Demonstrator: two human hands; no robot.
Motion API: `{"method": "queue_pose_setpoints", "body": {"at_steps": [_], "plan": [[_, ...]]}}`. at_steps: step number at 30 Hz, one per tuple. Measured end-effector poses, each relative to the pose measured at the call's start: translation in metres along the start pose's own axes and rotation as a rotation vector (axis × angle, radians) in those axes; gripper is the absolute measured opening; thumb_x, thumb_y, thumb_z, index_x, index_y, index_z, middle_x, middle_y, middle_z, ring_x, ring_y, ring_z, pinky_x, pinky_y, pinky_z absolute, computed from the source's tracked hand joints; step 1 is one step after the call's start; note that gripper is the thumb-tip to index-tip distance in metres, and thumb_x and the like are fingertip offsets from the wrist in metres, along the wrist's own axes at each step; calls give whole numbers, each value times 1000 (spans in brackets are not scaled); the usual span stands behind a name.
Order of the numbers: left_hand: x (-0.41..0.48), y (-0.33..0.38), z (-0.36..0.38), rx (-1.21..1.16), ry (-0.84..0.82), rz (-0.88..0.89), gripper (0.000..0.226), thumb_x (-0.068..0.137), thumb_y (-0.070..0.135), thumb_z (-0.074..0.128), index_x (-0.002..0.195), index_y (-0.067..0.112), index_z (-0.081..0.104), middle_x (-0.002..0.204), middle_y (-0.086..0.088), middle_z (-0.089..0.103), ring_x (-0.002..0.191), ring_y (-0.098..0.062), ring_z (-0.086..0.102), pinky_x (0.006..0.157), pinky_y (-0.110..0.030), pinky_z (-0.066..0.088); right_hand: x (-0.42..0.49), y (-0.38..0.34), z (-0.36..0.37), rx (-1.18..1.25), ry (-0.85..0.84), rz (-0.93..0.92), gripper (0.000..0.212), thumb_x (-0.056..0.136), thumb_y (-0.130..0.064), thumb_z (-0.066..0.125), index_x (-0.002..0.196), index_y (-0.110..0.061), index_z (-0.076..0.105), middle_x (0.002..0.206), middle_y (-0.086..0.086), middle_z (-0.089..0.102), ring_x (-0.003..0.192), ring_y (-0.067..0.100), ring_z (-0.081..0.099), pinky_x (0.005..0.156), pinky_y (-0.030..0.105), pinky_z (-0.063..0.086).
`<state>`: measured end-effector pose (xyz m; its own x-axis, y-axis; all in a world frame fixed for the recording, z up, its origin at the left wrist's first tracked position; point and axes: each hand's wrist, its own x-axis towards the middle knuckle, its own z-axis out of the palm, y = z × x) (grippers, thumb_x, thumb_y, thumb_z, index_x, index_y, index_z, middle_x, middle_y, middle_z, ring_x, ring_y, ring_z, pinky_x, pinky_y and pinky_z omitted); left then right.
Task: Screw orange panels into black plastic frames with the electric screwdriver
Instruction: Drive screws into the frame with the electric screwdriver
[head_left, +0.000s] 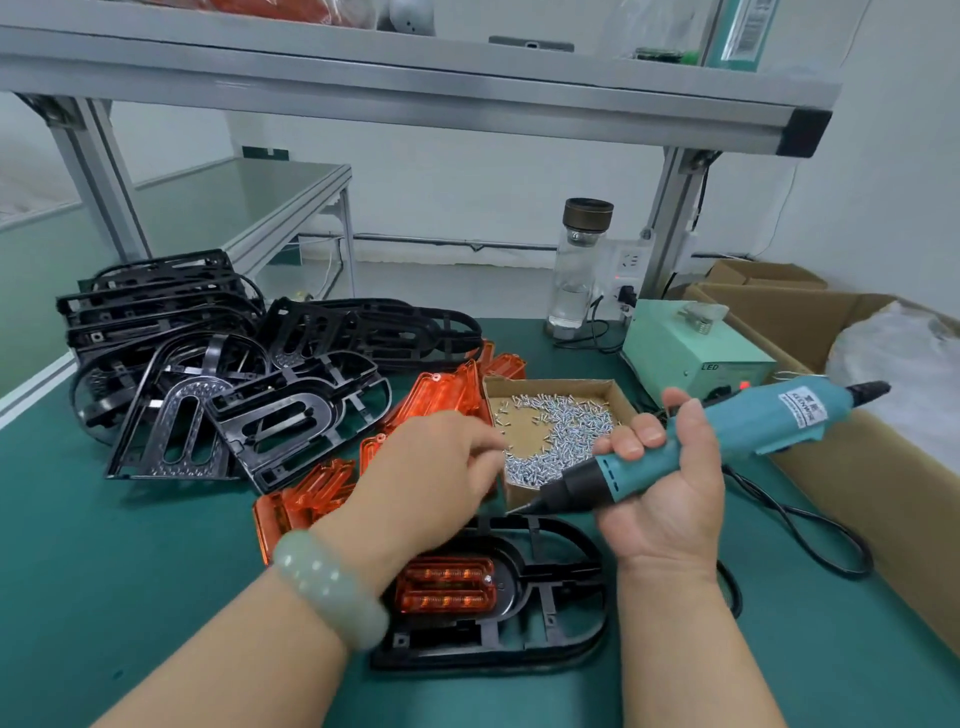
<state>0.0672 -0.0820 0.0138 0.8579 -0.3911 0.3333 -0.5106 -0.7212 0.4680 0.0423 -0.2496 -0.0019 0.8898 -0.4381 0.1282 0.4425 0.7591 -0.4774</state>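
Right hand (667, 483) gripped the electric screwdriver (727, 423), bit angled down-left above the black plastic frame (519, 657). Left hand (436, 467) reached to the cardboard screw box (550, 385); its fingers were blurred, grip unclear. An orange panel (444, 584) sat in that frame, on the green surface (104, 571).

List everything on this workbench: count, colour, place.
black frames: pile, black, left rear
working frame: one, black, near edge
orange panels: several, orange, centre; one seated in working frame
screw box: one, cardboard brown, centre, holds silver screws
electric screwdriver: one, teal, in right hand
control box: one, pale green, right rear
bottle: one, clear, rear centre
carton: one, brown, far right
left hand: one, over screw box, fingers blurred
right hand: one, grips screwdriver
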Motion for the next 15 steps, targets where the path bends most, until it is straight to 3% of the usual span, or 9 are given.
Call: {"method": "queue_pose_setpoints", "body": {"at_steps": [3, 6, 9, 12, 15], "plan": [[35, 5, 14, 68, -127, 2, 28, 93, 26, 50, 117, 24, 65, 119, 2, 65, 109, -18, 59, 95, -30, 46, 1, 0, -2, -34, 2, -14, 12, 81, -31, 53, 87, -22, 55, 52, -10, 44, 43, 5, 42, 55, 19, 43], [56, 6, 31, 203, -287, 11, 19, 95, 24, 47, 98, 18, 65, 110, -8, 66, 109, -27, 55, 92, -40, 48, 1, 1, -4, -43, -15, -27, 11, 81, -29, 53, 81, -22, 61, 52, -9, 43, 42, 6, 41, 53, 19, 43], [66, 5, 42, 496, -353, 32, 27, 94, 34, 46, 99, 18, 67, 99, -7, 59, 110, -28, 44, 95, -41, 37, 1, 3, -3, -56, -14, -28, 11, 80, -30, 53, 84, -21, 58, 52, -8, 43, 42, 6, 41, 53, 19, 43], [73, 12, 47, 573, -417, -3, 21, 87, 40, 55, 90, 22, 65, 98, -4, 58, 114, -28, 38, 105, -50, 21, 1, 6, -2, -69, -16, -16, 13, 79, -30, 53, 87, -20, 55, 51, -8, 43, 41, 6, 42, 52, 20, 43], [74, 17, 49, 512, -390, 28, 12, 84, 30, 60, 91, 22, 65, 97, -2, 63, 107, -27, 50, 95, -42, 31, 0, 9, 0, -69, -27, -7, 14, 79, -30, 54, 87, -19, 55, 51, -7, 44, 40, 7, 43, 51, 20, 45]]}}
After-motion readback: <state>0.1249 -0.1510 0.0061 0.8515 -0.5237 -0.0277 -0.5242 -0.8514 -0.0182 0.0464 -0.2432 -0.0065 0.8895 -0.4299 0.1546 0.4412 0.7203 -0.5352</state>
